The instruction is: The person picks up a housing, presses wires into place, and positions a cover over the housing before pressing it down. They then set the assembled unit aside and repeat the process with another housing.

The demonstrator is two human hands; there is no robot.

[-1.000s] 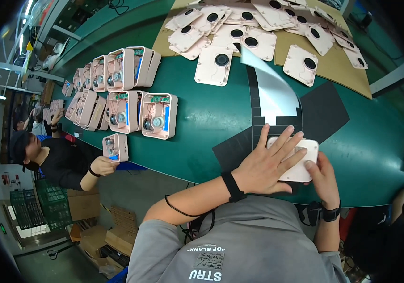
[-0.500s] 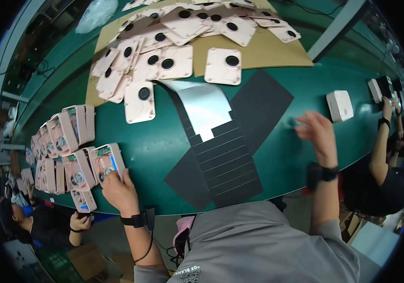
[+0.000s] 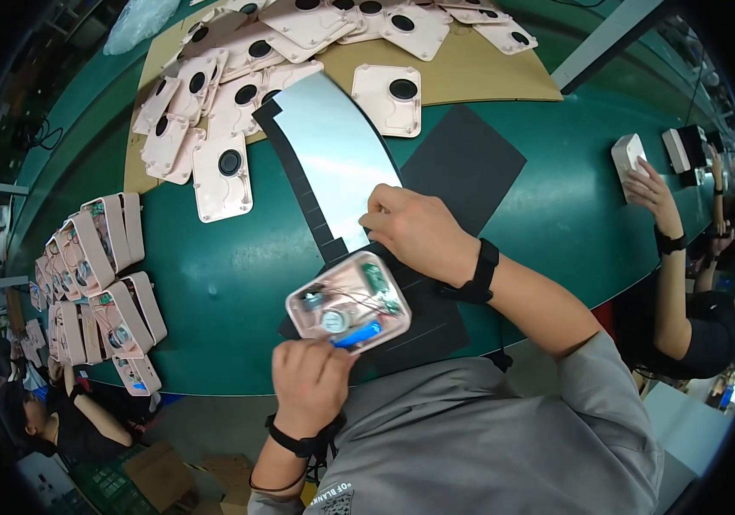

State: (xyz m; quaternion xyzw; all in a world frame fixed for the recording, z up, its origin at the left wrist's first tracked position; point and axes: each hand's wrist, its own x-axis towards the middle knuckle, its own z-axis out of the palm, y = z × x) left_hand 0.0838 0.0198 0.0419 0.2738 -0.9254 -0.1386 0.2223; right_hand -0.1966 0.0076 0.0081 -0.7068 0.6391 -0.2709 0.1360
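Note:
My left hand grips the lower edge of an open pale pink plastic housing, held tilted above the black sheets. Inside it are wires, a green circuit board, a round metal part and a blue cylinder. My right hand has its fingers curled and pinched at the edge of a scored black sheet, where its pale shiny backing lies bare. The fingertips partly hide what they pinch. Under my right hand, a plain black sheet lies crosswise beneath the scored one.
Open pink housings stand in rows at the left. Pink panels with black discs are heaped on brown cardboard at the back. At right, another person's hand holds a white box. A metal post rises behind.
My left hand has brought one housing from the left rows to the middle. My right hand has moved left onto the scored sheet, whose backed end has swung left. Another person's hand has taken the white box.

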